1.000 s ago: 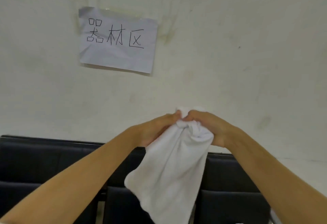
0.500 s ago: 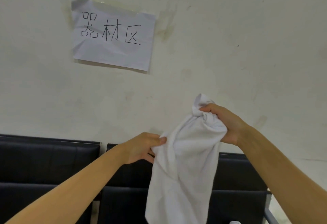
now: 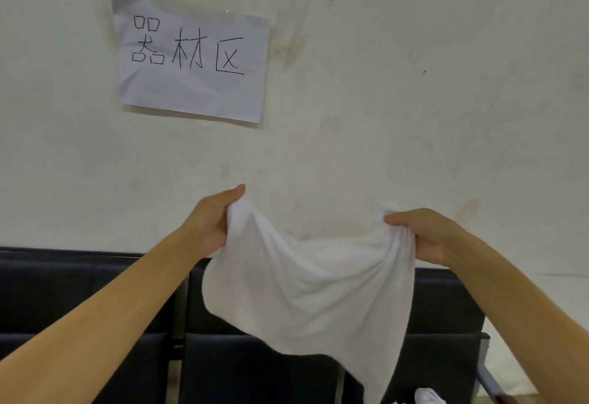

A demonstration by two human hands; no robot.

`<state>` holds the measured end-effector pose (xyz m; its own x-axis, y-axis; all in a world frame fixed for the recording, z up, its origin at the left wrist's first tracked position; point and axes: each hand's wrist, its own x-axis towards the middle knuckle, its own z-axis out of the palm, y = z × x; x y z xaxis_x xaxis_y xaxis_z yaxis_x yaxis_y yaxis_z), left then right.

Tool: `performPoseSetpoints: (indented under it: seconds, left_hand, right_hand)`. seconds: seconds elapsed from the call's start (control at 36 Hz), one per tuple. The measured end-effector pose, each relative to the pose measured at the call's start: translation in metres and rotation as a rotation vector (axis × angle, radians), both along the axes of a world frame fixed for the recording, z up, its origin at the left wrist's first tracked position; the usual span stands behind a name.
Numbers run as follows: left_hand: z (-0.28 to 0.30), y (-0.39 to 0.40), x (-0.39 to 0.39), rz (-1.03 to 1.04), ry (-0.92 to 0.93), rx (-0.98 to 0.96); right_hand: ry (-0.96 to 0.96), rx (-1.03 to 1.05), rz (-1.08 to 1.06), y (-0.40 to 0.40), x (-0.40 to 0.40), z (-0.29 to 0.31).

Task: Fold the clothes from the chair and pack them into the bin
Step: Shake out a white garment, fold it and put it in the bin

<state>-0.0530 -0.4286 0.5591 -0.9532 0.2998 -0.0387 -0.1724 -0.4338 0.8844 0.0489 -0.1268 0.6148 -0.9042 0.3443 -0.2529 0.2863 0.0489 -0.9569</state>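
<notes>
Item 1: white cloth (image 3: 306, 288), soft and towel-like. It is held up in the air in front of the wall, spread between two hands, with its upper edge sagging in the middle and its lower part hanging loose to a point near the bottom of the view. It is seen above and in front of the black chairs.

Item 2: left hand (image 3: 212, 223). One upper corner of the cloth is gripped by it, the thumb laid over the top of the fabric and the fingers curled beneath.

Item 3: right hand (image 3: 425, 233). The other upper corner is bunched and clasped in its closed fingers. The two hands are held well apart, at roughly the same height.

Item 4: black chairs (image 3: 79, 292), a row of dark padded seats set against the wall.

Item 5: paper sign (image 3: 191, 57), creased, fixed to the stained pale wall (image 3: 446, 84) and marked with three handwritten characters.

Item 6: a small white object (image 3: 428, 396), partly cut off at the lower edge; its nature cannot be told.
</notes>
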Motion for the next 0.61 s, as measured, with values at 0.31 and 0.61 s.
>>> performPoseSetpoints:
  seconds: [0.31,0.61]
  left_hand:
    - [0.016,-0.037,-0.013,0.118,0.057,-0.007]
    - [0.020,-0.069,-0.026,0.168,0.031,-0.055]
  right_hand:
    - [0.130,0.014,-0.099,0.010,0.007,-0.011]
    - [0.124,0.083,-0.178,0.022,0.002,-0.019]
